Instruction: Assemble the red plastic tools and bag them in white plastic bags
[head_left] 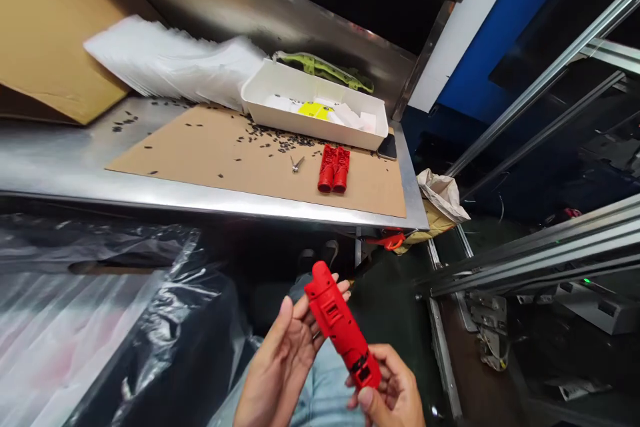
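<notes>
A long red plastic casing [343, 327] with cut-out slots is held over my lap, tilted with its rounded end up and to the left. My right hand [393, 383] grips its lower end between thumb and fingers, beside a black patch. Palm up, my left hand [287, 350] lies open with the thumb spread; its fingertips pass behind the casing, and I cannot tell whether they touch it. On the bench, two shorter red plastic parts [334, 170] lie side by side on a cardboard sheet [210, 170], to the right of small metal nippers [297, 165].
Many small black pieces [285, 142] are scattered by a white tray [310, 121] holding yellow and white items. A phone [387, 147] lies at its right. White sheets [175, 63] are stacked behind. A plastic-lined box [115, 320] stands lower left; metal rails [540, 253] run at right.
</notes>
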The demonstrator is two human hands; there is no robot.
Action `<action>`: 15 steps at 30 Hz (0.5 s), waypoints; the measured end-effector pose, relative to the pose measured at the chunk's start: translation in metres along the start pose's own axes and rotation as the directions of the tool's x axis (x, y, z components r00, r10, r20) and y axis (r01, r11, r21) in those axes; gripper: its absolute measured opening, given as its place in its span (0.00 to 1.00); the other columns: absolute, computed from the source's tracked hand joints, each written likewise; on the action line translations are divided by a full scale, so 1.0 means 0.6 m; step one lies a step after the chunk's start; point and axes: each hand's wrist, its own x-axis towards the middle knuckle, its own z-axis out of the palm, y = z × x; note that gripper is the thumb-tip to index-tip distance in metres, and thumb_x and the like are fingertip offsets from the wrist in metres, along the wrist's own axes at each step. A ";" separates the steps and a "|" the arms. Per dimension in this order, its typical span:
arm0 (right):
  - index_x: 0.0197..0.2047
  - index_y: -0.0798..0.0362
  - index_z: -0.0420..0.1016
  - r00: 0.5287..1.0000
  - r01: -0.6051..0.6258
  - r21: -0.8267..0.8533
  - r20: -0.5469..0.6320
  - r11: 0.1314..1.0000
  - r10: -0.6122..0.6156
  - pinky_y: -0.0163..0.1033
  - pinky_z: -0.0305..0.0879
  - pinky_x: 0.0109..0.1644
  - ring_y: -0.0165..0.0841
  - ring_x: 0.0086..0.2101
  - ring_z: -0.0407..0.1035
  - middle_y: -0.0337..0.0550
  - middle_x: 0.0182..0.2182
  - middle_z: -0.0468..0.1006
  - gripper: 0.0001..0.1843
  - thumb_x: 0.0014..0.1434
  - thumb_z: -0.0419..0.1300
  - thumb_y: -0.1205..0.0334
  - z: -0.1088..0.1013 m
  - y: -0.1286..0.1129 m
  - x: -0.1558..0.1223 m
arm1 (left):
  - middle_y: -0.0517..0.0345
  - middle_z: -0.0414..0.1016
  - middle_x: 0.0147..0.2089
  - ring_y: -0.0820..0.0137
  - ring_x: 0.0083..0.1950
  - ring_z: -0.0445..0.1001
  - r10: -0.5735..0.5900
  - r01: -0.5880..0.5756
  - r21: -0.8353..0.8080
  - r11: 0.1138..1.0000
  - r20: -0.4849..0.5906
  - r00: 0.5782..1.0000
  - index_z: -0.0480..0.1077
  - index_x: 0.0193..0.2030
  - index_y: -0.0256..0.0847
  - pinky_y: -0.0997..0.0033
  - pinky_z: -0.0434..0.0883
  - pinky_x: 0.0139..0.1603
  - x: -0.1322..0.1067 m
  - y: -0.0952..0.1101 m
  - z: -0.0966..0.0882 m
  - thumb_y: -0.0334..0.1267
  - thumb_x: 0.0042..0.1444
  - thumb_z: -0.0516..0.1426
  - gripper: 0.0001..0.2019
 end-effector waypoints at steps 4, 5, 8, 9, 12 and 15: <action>0.47 0.56 0.78 0.994 0.112 -0.059 0.016 0.992 -0.111 0.28 0.60 0.22 0.29 0.24 0.70 0.42 0.28 0.80 0.35 0.45 0.72 0.36 0.013 -0.027 0.068 | 0.51 0.78 0.59 0.57 0.72 0.57 0.155 -0.157 -0.051 0.986 -0.036 0.987 0.73 0.59 0.40 0.61 0.49 0.72 0.004 0.047 -0.013 0.54 0.63 0.56 0.25; 0.47 0.56 0.78 0.988 0.145 -0.067 0.063 0.987 -0.141 0.28 0.60 0.22 0.28 0.23 0.69 0.41 0.28 0.79 0.35 0.46 0.72 0.37 0.023 -0.033 0.085 | 0.50 0.78 0.58 0.57 0.71 0.58 0.223 -0.225 -0.035 0.974 -0.057 0.973 0.72 0.60 0.40 0.60 0.51 0.72 -0.002 0.060 -0.017 0.53 0.64 0.55 0.25; 0.47 0.55 0.79 0.953 0.206 -0.054 0.238 0.977 -0.188 0.28 0.60 0.22 0.29 0.24 0.69 0.41 0.26 0.78 0.34 0.45 0.72 0.38 0.071 -0.047 0.122 | 0.49 0.79 0.58 0.56 0.69 0.62 0.416 -0.414 0.040 0.909 -0.116 0.902 0.72 0.61 0.40 0.59 0.56 0.70 -0.032 0.095 -0.034 0.51 0.65 0.54 0.23; 0.46 0.55 0.79 0.938 0.199 -0.032 0.297 0.980 -0.180 0.28 0.60 0.22 0.29 0.24 0.70 0.41 0.27 0.78 0.34 0.45 0.72 0.37 0.090 -0.051 0.128 | 0.49 0.79 0.57 0.56 0.68 0.63 0.466 -0.463 0.058 0.885 -0.140 0.874 0.73 0.59 0.40 0.60 0.58 0.69 -0.045 0.106 -0.041 0.50 0.65 0.54 0.22; 0.44 0.55 0.80 0.893 0.126 0.030 0.432 0.992 -0.126 0.28 0.62 0.19 0.32 0.24 0.73 0.44 0.27 0.79 0.35 0.44 0.72 0.34 0.142 -0.063 0.129 | 0.50 0.80 0.56 0.56 0.67 0.65 0.580 -0.576 0.087 0.813 -0.225 0.783 0.76 0.55 0.39 0.59 0.60 0.68 -0.081 0.131 -0.058 0.49 0.66 0.54 0.20; 0.44 0.55 0.80 0.862 0.089 0.056 0.496 0.994 -0.106 0.28 0.64 0.18 0.32 0.24 0.74 0.45 0.28 0.80 0.36 0.43 0.72 0.33 0.174 -0.073 0.118 | 0.49 0.81 0.53 0.53 0.65 0.67 0.629 -0.627 0.105 0.772 -0.276 0.727 0.78 0.51 0.38 0.58 0.60 0.68 -0.107 0.144 -0.067 0.51 0.64 0.56 0.20</action>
